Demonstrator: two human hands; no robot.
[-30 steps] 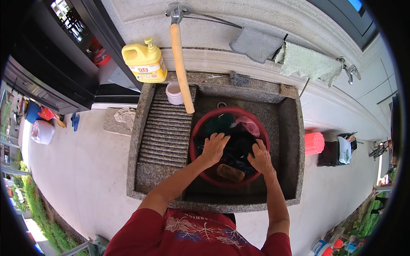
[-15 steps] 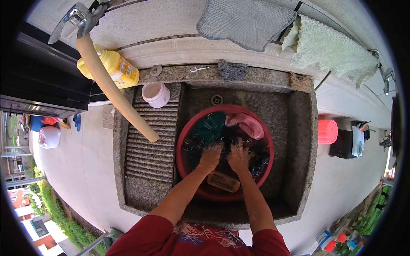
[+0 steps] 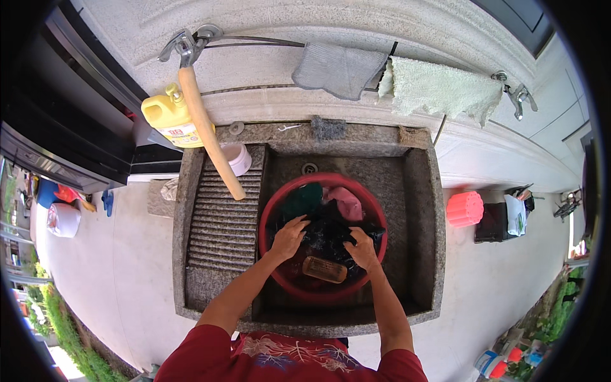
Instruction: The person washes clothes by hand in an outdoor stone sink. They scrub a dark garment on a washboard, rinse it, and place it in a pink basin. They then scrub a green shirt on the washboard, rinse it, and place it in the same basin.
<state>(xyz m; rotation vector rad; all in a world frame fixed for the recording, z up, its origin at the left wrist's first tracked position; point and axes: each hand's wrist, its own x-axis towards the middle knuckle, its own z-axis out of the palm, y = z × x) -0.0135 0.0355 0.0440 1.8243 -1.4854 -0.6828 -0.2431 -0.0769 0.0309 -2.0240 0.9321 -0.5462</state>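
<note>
A red basin [image 3: 270, 216] of water stands in a stone sink [image 3: 412, 191]. Inside it lies soaked black cloth [image 3: 324, 232], gripped by my left hand [image 3: 289, 238] on one side and my right hand [image 3: 362, 249] on the other. Both hands have curled fingers, their tips partly hidden in the folds. Beyond the black cloth are a dark green cloth [image 3: 303, 199] and a pink cloth [image 3: 345, 204]. A brown rectangular block [image 3: 324, 269], perhaps a scrubbing brush, sits in the water between my wrists.
A ribbed washboard [image 3: 223, 232] fills the sink's left side, with a pale tub [image 3: 237, 159] on it. Over it hangs a tan hose [image 3: 213, 140] from a tap. A yellow jug [image 3: 175, 118] stands behind; a grey scouring pad [image 3: 329, 128] lies on the back ledge.
My hands have moved apart from close together in the water, and now grip the black cloth, which bunches up between them. The whole view has shifted, showing more of the wall.
</note>
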